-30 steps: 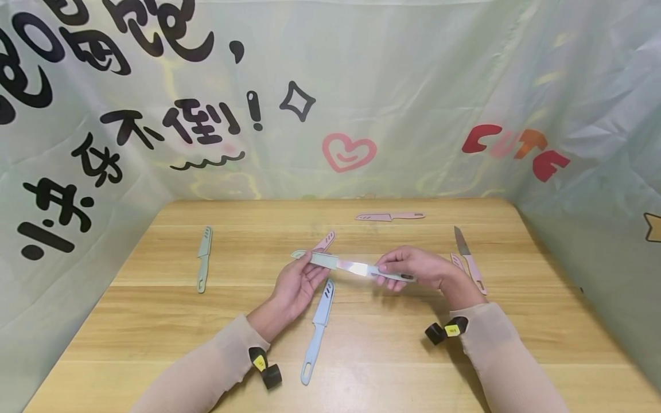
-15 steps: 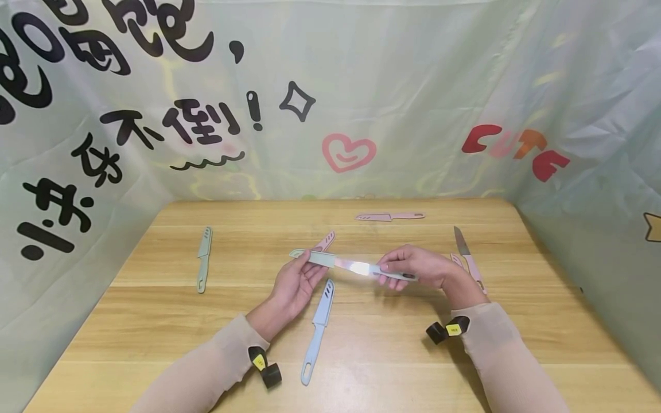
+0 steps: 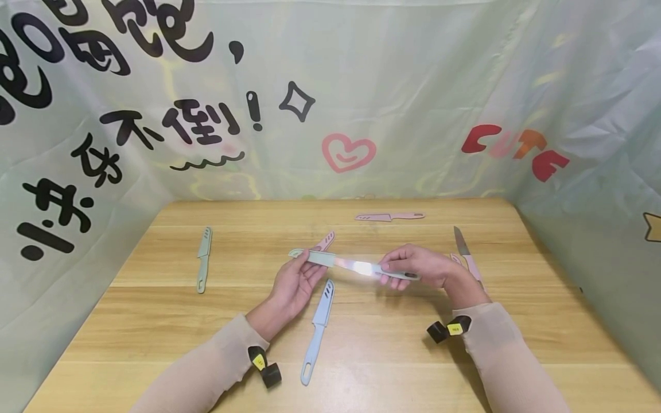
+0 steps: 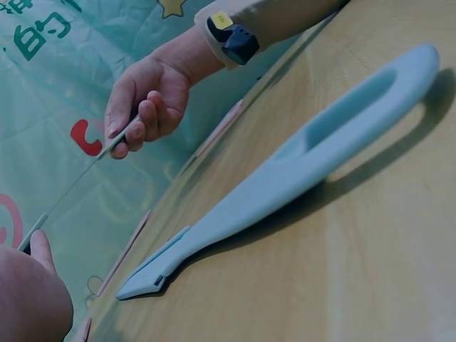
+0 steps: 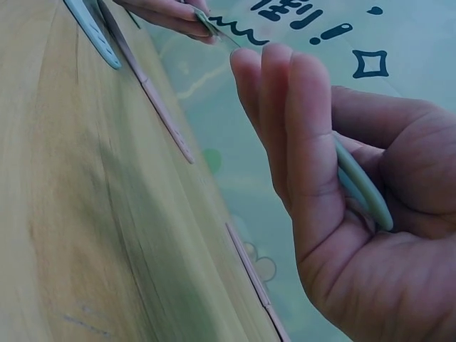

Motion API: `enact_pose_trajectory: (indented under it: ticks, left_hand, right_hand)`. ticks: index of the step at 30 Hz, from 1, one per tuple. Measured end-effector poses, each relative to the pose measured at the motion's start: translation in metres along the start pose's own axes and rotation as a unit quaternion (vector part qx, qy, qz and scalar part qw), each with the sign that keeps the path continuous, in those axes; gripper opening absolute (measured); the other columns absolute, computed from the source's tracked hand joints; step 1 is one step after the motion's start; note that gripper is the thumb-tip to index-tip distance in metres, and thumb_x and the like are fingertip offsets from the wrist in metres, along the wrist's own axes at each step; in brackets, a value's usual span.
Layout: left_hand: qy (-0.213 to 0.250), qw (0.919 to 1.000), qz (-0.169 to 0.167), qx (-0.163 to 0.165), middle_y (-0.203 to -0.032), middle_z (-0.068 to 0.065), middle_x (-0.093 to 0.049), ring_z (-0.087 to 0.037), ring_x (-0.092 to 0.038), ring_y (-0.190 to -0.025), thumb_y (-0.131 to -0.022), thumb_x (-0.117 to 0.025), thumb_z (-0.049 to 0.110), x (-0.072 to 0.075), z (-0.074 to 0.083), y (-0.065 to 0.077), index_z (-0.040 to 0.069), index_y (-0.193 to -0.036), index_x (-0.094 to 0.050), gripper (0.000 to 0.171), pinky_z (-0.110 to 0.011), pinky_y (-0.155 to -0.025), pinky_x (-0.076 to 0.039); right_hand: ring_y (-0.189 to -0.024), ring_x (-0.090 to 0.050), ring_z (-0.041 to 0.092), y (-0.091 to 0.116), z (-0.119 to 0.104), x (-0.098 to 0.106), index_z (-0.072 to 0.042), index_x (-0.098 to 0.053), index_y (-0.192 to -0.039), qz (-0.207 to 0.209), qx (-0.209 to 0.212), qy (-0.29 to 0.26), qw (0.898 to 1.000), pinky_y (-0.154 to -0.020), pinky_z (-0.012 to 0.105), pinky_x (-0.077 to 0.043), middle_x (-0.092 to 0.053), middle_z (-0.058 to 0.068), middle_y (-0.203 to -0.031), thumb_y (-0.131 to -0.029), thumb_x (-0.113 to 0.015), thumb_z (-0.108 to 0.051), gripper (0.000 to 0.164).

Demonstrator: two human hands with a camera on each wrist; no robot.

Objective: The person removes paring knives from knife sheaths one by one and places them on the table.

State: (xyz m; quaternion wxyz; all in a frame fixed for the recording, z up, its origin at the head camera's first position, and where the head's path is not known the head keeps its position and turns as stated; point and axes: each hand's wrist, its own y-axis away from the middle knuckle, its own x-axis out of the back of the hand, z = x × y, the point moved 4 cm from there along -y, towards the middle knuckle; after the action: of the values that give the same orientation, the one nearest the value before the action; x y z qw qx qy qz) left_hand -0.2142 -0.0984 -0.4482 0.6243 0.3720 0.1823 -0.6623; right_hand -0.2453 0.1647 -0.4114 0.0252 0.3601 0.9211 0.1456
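Left hand (image 3: 294, 287) in a tight pinch on the green sheath (image 3: 321, 259), right hand (image 3: 415, 267) gripping the knife handle (image 3: 405, 276), and they've edged slightly farther apart this past second!

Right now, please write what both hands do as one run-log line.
left hand: holds green sheath | right hand: grips knife handle | blade: bare between hands | blue knife: sheathed, on table

My right hand (image 5: 320, 192) is gripping a handle (image 5: 365, 189), my left hand (image 5: 169, 13) is holding a sheath (image 5: 206, 22), and a pink knife (image 5: 249, 268) is lying on the table (image 5: 57, 192)
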Motion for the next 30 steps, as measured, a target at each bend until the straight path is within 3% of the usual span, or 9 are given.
enact_pose_trajectory:
  ticks: [14, 30]
  left_hand:
    - [0.004, 0.9999, -0.013, -0.001, -0.147, -0.032, -0.036, -0.033, -0.05, -0.128, -0.108, -0.036, 0.02, 0.0011, 0.0029, -0.0012, -0.008, -0.139, -0.039, 0.043, -0.032, -0.102, -0.05]
    - [0.013, 0.9998, -0.011, -0.006, -0.143, -0.03, -0.042, -0.033, -0.052, -0.126, -0.107, -0.036, 0.02, 0.0007, 0.006, -0.0025, -0.008, -0.14, -0.04, 0.043, -0.034, -0.103, -0.049]
  right_hand:
    - [-0.073, -0.064, 0.017, 0.0018, 0.0003, 0.0032, 0.011, -0.063, -0.109, 0.003, 0.002, 0.009, 1.0, -0.065, 0.026, -0.06, -0.068, 0.014, -0.092, -0.099, -0.058, -0.017, 0.03]
    - [-0.073, -0.064, 0.016, 0.0047, -0.0017, 0.006, 0.014, -0.061, -0.111, -0.002, 0.006, 0.003, 1.0, -0.065, 0.025, -0.06, -0.068, 0.014, -0.092, -0.1, -0.058, -0.017, 0.033]
